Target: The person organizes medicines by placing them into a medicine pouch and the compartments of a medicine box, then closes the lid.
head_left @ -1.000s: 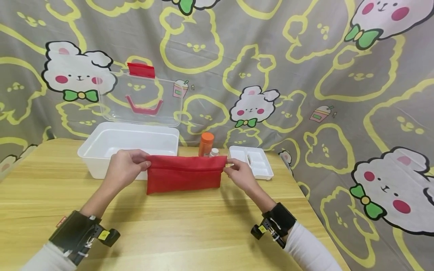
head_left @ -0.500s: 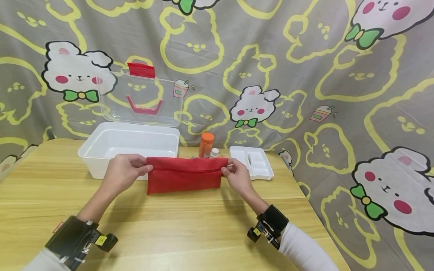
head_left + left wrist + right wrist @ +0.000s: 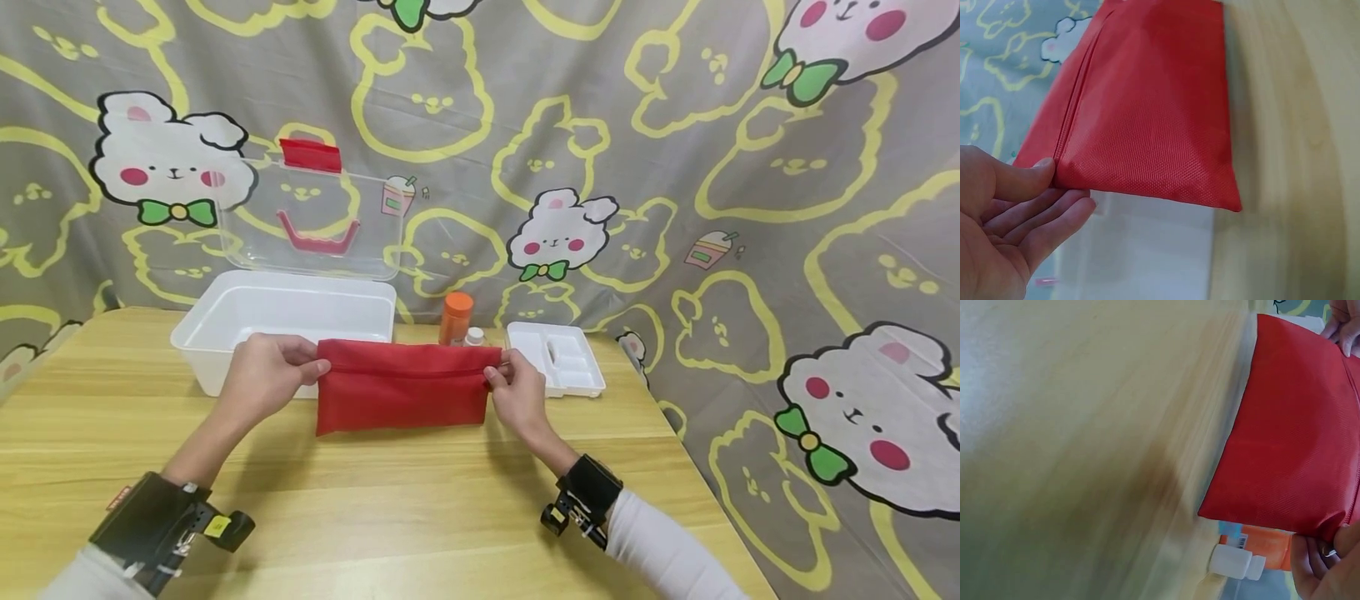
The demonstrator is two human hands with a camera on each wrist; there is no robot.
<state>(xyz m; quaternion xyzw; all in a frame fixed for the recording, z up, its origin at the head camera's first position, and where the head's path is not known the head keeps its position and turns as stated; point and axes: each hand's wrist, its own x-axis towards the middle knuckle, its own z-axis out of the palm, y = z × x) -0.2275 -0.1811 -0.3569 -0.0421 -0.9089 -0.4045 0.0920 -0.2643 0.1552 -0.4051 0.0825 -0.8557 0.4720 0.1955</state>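
Head: left hand (image 3: 266, 379) and right hand (image 3: 522, 398) pinch opposite ends of a red pouch (image 3: 405, 390), upright over the table (image 3: 405, 517) — partly before a white box (image 3: 216, 368). Left wrist: thumb (image 3: 1027, 180) at the zipper (image 3: 1077, 94). Right wrist: pouch end pinched — near a white bottle (image 3: 1230, 561).

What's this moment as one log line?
left hand: pinches red zippered pouch | right hand: pinches opposite end | white storage box: clear lid upright
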